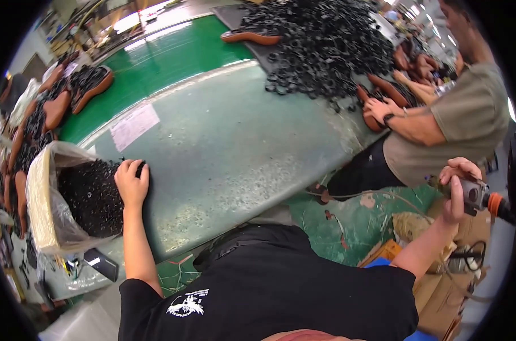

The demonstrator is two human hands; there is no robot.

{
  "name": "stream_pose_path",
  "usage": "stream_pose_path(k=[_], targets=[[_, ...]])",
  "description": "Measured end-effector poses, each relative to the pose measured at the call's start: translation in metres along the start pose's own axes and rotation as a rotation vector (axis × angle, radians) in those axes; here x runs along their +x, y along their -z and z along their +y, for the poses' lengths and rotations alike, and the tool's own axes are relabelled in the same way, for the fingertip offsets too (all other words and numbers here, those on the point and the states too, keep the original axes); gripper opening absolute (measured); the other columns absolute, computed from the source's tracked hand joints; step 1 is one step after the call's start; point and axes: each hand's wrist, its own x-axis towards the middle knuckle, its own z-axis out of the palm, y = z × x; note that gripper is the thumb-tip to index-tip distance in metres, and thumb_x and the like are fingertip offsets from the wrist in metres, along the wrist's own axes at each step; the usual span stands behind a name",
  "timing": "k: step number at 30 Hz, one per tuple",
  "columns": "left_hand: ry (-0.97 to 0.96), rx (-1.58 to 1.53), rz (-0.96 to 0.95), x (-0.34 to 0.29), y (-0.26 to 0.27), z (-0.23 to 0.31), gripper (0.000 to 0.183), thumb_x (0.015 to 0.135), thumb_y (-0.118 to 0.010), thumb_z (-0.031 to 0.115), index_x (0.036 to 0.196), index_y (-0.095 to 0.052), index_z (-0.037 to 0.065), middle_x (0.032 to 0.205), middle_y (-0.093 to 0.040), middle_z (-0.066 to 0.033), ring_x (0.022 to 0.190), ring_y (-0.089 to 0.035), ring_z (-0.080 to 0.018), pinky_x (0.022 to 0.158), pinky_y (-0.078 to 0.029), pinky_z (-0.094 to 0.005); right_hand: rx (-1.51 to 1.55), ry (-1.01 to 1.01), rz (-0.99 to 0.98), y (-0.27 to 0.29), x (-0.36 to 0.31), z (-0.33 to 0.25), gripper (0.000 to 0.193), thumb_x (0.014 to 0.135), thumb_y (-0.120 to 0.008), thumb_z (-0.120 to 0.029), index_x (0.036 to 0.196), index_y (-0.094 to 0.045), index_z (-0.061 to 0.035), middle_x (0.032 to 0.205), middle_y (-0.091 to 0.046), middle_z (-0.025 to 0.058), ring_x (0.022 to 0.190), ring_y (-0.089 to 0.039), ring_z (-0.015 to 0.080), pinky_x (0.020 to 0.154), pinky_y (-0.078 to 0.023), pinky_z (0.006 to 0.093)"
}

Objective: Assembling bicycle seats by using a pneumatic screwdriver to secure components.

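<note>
My left hand (133,183) is over the work table, beside the open box's right side. Its fingers are curled around a small black piece (140,168), mostly hidden by them. The box (40,199) is lined with clear plastic and full of small black parts (92,196). Out at the far right, my right hand (458,187) grips a grey tool (472,195) with an orange ring and a dark end. The tool's front is partly hidden by my fingers.
Black ring-like parts (326,45) are heaped at the table's far side. A co-worker (440,125) handles brown shoe-shaped pieces (374,122) at right. More brown pieces (57,111) line the left. A paper sheet (134,126) lies on the table (224,148). Cartons (440,284) and a hose stand low right.
</note>
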Motion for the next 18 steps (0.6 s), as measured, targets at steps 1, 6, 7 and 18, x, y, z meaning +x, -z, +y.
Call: stream_pose_path(k=[1, 6, 7, 18], targets=[[-0.002, -0.021, -0.011, 0.0, -0.002, -0.002, 0.019, 0.088, -0.078, 0.019, 0.103, -0.076, 0.008, 0.106, -0.068, -0.0096, 0.106, -0.065, -0.0324, 0.094, -0.047, -0.0445, 0.063, 0.031, 0.005, -0.011, -0.009, -0.018, 0.037, 0.091, -0.058, -0.003, 0.128, -0.054, 0.0017, 0.113, -0.064, 0.0256, 0.074, -0.059, 0.0203, 0.073, -0.052, 0.0378], [-0.02, -0.022, -0.112, 0.004, 0.004, 0.007, 0.017, 0.085, -0.078, 0.014, 0.101, -0.075, 0.008, 0.106, -0.068, -0.0093, 0.108, -0.064, -0.0325, 0.095, -0.048, -0.0452, 0.44, 0.206, 0.064, -0.119, -0.056, -0.034, 0.031, 0.088, -0.066, -0.011, 0.117, -0.054, -0.005, 0.098, -0.061, 0.0187, 0.065, -0.059, 0.0221, 0.06, -0.054, 0.0372], [-0.039, -0.013, -0.156, 0.009, 0.004, 0.011, 0.017, 0.084, -0.077, 0.013, 0.1, -0.075, 0.007, 0.106, -0.068, -0.0096, 0.108, -0.064, -0.0328, 0.095, -0.048, -0.0452, 0.504, 0.199, 0.07, -0.143, -0.06, -0.039, 0.032, 0.089, -0.07, -0.011, 0.116, -0.054, -0.0057, 0.097, -0.063, 0.017, 0.065, -0.06, 0.0225, 0.058, -0.054, 0.0354], [0.21, -0.033, 0.189, 0.002, 0.021, 0.018, 0.011, 0.1, -0.067, 0.011, 0.101, -0.061, 0.002, 0.095, -0.065, -0.0167, 0.077, -0.066, -0.0382, 0.068, -0.054, -0.0457, 1.1, -0.066, -0.306, -0.306, -0.013, 0.002, 0.028, 0.093, -0.065, 0.0, 0.119, -0.057, -0.0052, 0.109, -0.068, 0.0226, 0.077, -0.068, 0.0209, 0.075, -0.059, 0.0387]])
